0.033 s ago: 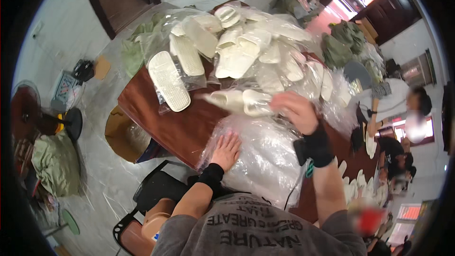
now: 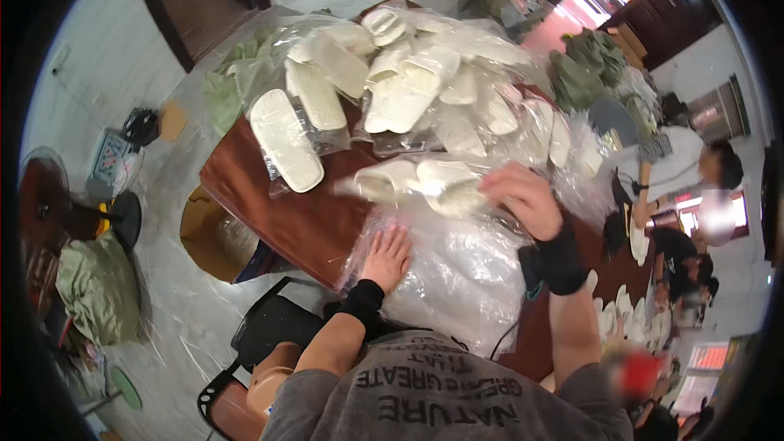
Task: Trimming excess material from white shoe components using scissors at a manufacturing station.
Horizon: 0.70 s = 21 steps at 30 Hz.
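My left hand (image 2: 387, 256) lies flat with fingers stretched out on a stack of clear plastic bags (image 2: 457, 286) in front of me. At the far side of the stack, my right hand (image 2: 523, 198) grips the right end of a pair of white slippers (image 2: 400, 180), their left end smeared by motion. Part of the grip is hidden behind the fingers. Beyond them is a heap of white slippers in clear bags (image 2: 412, 86). A single bagged white slipper (image 2: 286, 140) lies sole up at the heap's left.
The table has a brown cover (image 2: 314, 220). An open cardboard box (image 2: 204, 233) stands on the floor at its left, near a black chair (image 2: 278, 322). More white slippers (image 2: 625, 314) lie along the table at right, where other people (image 2: 682, 265) are at work.
The white slippers in my right hand have shifted and turned slightly, coming a little nearer to me. The right hand has moved slightly right; my left hand stays on the bags.
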Motion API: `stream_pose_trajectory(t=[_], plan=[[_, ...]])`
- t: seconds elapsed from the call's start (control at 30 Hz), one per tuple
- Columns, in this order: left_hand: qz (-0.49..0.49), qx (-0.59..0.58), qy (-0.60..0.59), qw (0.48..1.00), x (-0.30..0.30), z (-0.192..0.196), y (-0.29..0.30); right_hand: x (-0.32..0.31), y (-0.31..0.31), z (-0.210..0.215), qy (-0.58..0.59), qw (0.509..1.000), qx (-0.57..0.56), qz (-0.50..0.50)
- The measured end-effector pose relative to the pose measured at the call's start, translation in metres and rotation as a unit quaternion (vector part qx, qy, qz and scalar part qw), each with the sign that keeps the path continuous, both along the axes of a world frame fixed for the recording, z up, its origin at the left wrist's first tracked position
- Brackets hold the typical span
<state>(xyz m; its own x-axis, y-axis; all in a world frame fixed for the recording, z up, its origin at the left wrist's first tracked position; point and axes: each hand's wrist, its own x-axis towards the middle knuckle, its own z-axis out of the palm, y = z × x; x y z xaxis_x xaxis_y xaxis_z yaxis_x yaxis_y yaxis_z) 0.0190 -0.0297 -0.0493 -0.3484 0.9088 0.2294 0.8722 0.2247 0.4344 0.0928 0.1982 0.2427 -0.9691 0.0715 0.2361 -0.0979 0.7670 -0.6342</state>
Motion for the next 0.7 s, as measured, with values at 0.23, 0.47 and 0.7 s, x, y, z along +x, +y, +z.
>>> stream_pose_trajectory(t=[0.23,0.47,0.7], plan=[[-0.009,-0.105,-0.004,0.994,-0.002,0.008,-0.001,0.195,0.013,-0.061,-0.104,0.93,-0.023,-0.352],[-0.015,-0.078,0.041,0.996,0.0,0.002,0.007,0.21,-0.078,-0.23,-0.098,0.86,0.139,-0.481],[-0.034,-0.062,-0.006,0.998,-0.017,0.012,0.007,0.201,-0.093,-0.248,-0.033,0.832,0.014,-0.554]])
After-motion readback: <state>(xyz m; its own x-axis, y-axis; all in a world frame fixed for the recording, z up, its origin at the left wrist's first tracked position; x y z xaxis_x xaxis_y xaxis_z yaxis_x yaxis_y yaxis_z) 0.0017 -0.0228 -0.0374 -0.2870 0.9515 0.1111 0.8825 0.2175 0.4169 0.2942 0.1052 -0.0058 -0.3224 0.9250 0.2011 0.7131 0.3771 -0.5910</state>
